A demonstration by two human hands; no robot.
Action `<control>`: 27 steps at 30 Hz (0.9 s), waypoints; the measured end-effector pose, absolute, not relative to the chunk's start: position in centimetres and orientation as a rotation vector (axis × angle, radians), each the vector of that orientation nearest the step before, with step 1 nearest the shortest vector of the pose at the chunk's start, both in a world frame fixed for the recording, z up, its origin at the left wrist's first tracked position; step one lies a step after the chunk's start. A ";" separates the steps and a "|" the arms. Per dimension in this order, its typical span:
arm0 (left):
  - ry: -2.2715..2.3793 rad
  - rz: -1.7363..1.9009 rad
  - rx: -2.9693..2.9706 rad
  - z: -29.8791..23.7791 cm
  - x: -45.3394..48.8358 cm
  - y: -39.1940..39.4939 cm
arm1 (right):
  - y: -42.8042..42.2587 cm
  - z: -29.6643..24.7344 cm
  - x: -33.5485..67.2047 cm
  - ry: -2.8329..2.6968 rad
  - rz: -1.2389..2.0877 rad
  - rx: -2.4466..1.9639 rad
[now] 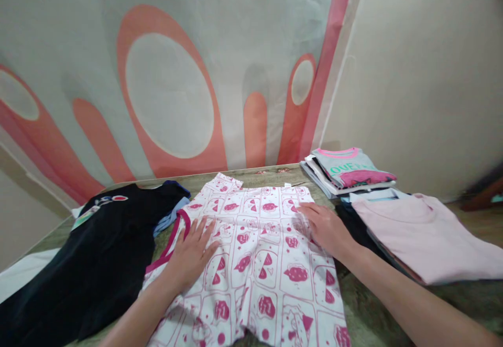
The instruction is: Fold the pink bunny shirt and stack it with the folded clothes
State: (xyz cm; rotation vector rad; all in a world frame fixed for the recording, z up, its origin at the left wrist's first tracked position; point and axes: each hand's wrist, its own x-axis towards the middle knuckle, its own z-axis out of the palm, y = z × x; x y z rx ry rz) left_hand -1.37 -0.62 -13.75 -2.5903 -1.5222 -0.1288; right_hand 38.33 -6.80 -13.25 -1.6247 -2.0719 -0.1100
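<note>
White shorts (251,268) with a magenta cartoon print lie spread in front of me, waistband away from me. Under them, at the upper left, shows a matching printed top (223,183) with magenta trim; most of it is covered. My left hand (193,255) rests flat on the left side of the printed cloth, fingers spread. On the right edge near the waistband lies my right hand (324,226), its fingers stretched over the fabric. Neither hand appears to grip anything. The right thumb is hard to make out.
To the left lies a black T-shirt (113,263), with light blue cloth (172,216) beside it and white cloth (27,271) beyond. At right are a folded stack topped by a grey-and-pink shirt (353,166) and another topped by a pink shirt (436,237). A wall (236,1) stands behind.
</note>
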 end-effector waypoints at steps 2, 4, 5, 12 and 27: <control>-1.502 -0.145 -2.582 -14.0 -1.1 -1.0 | -7.4 -13.3 37.1 -2.137 -0.014 -1.494; -1.499 -0.153 -2.582 -14.2 -0.7 -1.2 | -7.9 -13.5 35.6 -2.271 0.080 -1.412; -1.505 -0.155 -2.582 -14.2 -0.6 -1.3 | -7.9 -13.7 35.1 -2.341 0.104 -1.401; -1.491 -0.274 -2.579 -12.8 -1.2 -0.5 | -5.9 -14.5 38.0 -2.112 -0.234 -1.757; -1.501 -0.294 -2.763 -9.7 -3.0 0.3 | -6.4 -14.0 38.5 -2.131 -0.102 -1.612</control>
